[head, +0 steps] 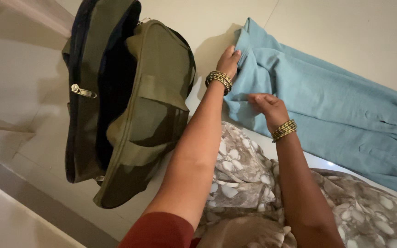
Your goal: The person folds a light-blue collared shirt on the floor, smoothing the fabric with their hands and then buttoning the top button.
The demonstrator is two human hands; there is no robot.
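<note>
A pale tiled floor is carrying everything here. Across its right side a light blue garment is lying spread out, reaching from the upper middle of the view down to the right edge. To the left, an olive-green bag with dark trim is lying unzipped, its mouth gaping and a metal zip pull hanging at its left side. Below the garment, a grey-and-white patterned cloth is draping over the person's lap.

The left hand is reaching to the near end of the blue garment — its fingers are pinching the folded top edge, so the grip is narrow and closed on that fabric. The right hand is pressing on the garment just below, its fingers curling in on a fold of the cloth. Stacks of gold bangles are circling both wrists.
</note>
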